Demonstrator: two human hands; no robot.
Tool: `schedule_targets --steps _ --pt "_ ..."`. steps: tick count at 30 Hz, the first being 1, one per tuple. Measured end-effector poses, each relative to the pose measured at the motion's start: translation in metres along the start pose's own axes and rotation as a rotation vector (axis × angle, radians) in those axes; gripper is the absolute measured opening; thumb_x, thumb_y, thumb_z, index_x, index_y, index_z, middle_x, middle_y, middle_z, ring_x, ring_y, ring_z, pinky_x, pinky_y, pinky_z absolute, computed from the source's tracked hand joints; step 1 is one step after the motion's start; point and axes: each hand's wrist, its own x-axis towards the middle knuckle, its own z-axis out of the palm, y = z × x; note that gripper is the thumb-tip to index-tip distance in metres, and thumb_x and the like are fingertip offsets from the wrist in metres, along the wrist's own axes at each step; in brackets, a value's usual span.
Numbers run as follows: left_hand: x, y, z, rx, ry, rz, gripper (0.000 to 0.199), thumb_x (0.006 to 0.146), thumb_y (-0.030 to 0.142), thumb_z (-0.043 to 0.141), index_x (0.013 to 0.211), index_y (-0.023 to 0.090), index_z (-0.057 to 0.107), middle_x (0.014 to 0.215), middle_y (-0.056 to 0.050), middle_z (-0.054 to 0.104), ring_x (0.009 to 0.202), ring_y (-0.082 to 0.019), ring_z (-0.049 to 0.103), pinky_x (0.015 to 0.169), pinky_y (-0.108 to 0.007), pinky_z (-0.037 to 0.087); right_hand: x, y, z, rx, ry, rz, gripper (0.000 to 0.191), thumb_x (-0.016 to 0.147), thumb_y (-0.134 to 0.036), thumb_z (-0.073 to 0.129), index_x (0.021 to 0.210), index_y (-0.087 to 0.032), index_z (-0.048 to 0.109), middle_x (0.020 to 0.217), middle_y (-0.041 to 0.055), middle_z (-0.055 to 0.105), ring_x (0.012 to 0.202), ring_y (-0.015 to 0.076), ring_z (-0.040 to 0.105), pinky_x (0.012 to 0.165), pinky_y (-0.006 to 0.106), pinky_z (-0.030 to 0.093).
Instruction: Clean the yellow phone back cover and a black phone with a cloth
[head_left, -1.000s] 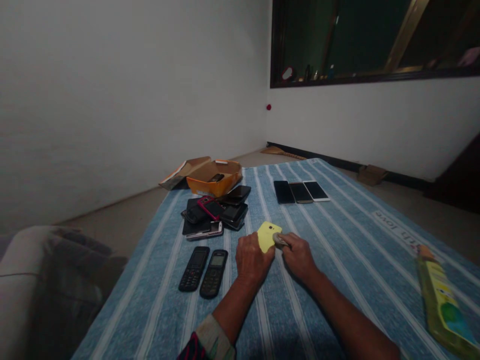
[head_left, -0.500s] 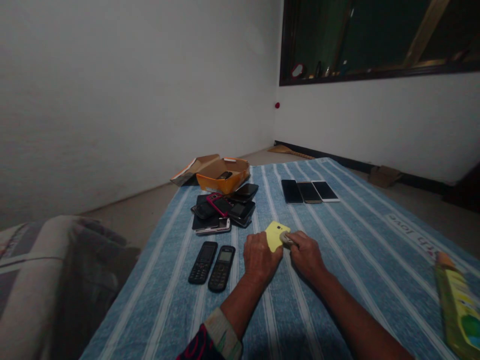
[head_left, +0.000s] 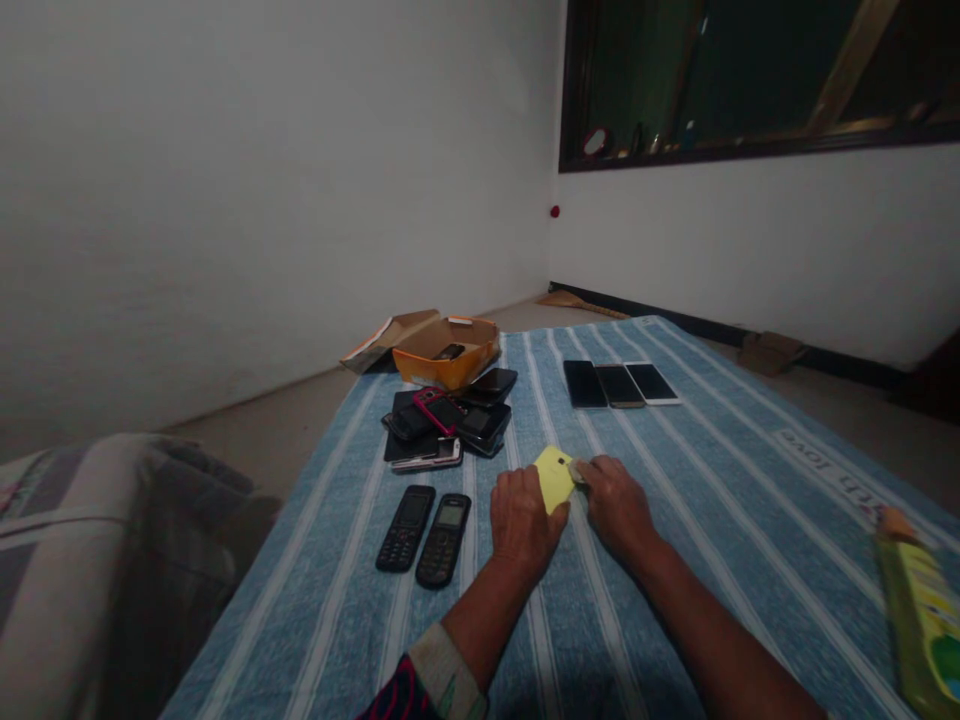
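Note:
My left hand (head_left: 523,517) is closed round a smartphone with a yellow back (head_left: 554,479), its camera side facing up. Pinched in my right hand (head_left: 616,502) is a small greyish wad, perhaps a cloth (head_left: 577,471), at the phone's right edge; most of it is hidden by my fingers. To the left of my hands lie two black keypad phones, one (head_left: 406,528) beside the other (head_left: 443,540). A heap of assorted phones (head_left: 442,415) sits farther back, a pink-framed one among them.
An open orange box (head_left: 439,373) with a phone inside stands behind the heap. Three smartphones (head_left: 618,385) lie side by side at the back right. A yellow-green bottle (head_left: 921,625) lies at the right. Striped blue cloth (head_left: 712,500) covers the surface.
My right hand has shifted slightly right, with the greyish wad now at the yellow phone's edge rather than over its back. The left hand keeps its hold.

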Motion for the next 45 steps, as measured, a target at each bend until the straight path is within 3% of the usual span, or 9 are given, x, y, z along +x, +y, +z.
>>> schedule_targets --steps 6,11,17,24,30,35,41,45 --pt "-0.002 -0.002 0.002 -0.051 0.011 0.009 0.032 0.079 0.032 0.068 0.103 0.017 0.053 0.094 -0.007 0.062 0.092 -0.028 0.056 0.08 -0.041 0.046 0.001 -0.011 0.001 0.084 -0.039 -0.157 0.027 0.088 -0.008 0.05 0.107 -0.02 0.066 0.098 0.0086 0.064 0.095 0.0229 0.053 0.079 0.029 0.044" --pt "-0.007 -0.003 0.005 -0.074 0.017 0.04 0.055 0.071 0.034 0.075 0.116 0.016 0.049 0.099 -0.008 0.06 0.095 -0.029 0.054 0.083 -0.043 0.046 0.004 -0.004 0.002 -0.01 -0.025 -0.021 0.031 0.085 -0.002 0.05 0.104 -0.019 0.067 0.094 0.0086 0.064 0.089 0.0232 0.053 0.075 0.03 0.044" --pt "-0.009 -0.005 0.006 -0.149 0.021 0.054 0.05 0.074 0.028 0.07 0.118 0.015 0.049 0.102 -0.009 0.061 0.095 -0.028 0.054 0.084 -0.041 0.047 0.006 -0.015 0.004 0.072 -0.061 -0.191 0.023 0.092 -0.014 0.053 0.111 -0.018 0.065 0.102 0.0092 0.064 0.098 0.023 0.052 0.084 0.03 0.042" --pt "-0.009 -0.003 -0.001 -0.174 -0.063 0.029 0.058 0.074 0.03 0.07 0.124 0.013 0.046 0.108 -0.01 0.06 0.103 -0.03 0.053 0.088 -0.042 0.045 0.026 -0.013 0.0 -0.014 -0.156 0.017 0.025 0.091 -0.009 0.049 0.107 -0.017 0.067 0.098 0.0078 0.063 0.095 0.0218 0.05 0.08 0.028 0.039" --pt "-0.008 -0.001 -0.005 -0.227 -0.073 0.012 0.055 0.075 0.026 0.068 0.125 0.015 0.046 0.107 -0.009 0.06 0.101 -0.028 0.053 0.089 -0.04 0.045 0.033 -0.017 0.0 0.039 -0.213 -0.107 0.028 0.092 -0.009 0.047 0.109 -0.018 0.066 0.106 0.0071 0.063 0.1 0.0206 0.05 0.084 0.027 0.037" --pt "-0.01 -0.002 -0.003 -0.234 -0.085 -0.002 0.071 0.072 0.028 0.071 0.133 0.016 0.038 0.114 -0.009 0.058 0.108 -0.029 0.051 0.093 -0.042 0.043 0.035 -0.008 -0.002 -0.066 -0.219 0.066 0.027 0.091 -0.008 0.046 0.102 -0.016 0.069 0.094 0.0082 0.063 0.093 0.0217 0.05 0.078 0.028 0.036" --pt "-0.011 -0.004 0.002 -0.243 -0.075 0.01 0.067 0.075 0.027 0.067 0.134 0.015 0.038 0.112 -0.01 0.059 0.104 -0.029 0.052 0.091 -0.042 0.044 0.033 -0.022 -0.001 -0.017 -0.216 -0.138 0.025 0.093 -0.01 0.047 0.104 -0.018 0.068 0.101 0.0069 0.063 0.097 0.0208 0.05 0.081 0.027 0.035" --pt "-0.011 -0.004 0.002 -0.227 -0.077 0.012 0.07 0.073 0.029 0.07 0.133 0.012 0.038 0.115 -0.012 0.058 0.105 -0.03 0.052 0.093 -0.043 0.044 0.036 -0.01 0.0 -0.081 -0.208 0.021 0.026 0.092 -0.01 0.047 0.105 -0.018 0.068 0.097 0.0073 0.063 0.094 0.0216 0.05 0.078 0.028 0.034"
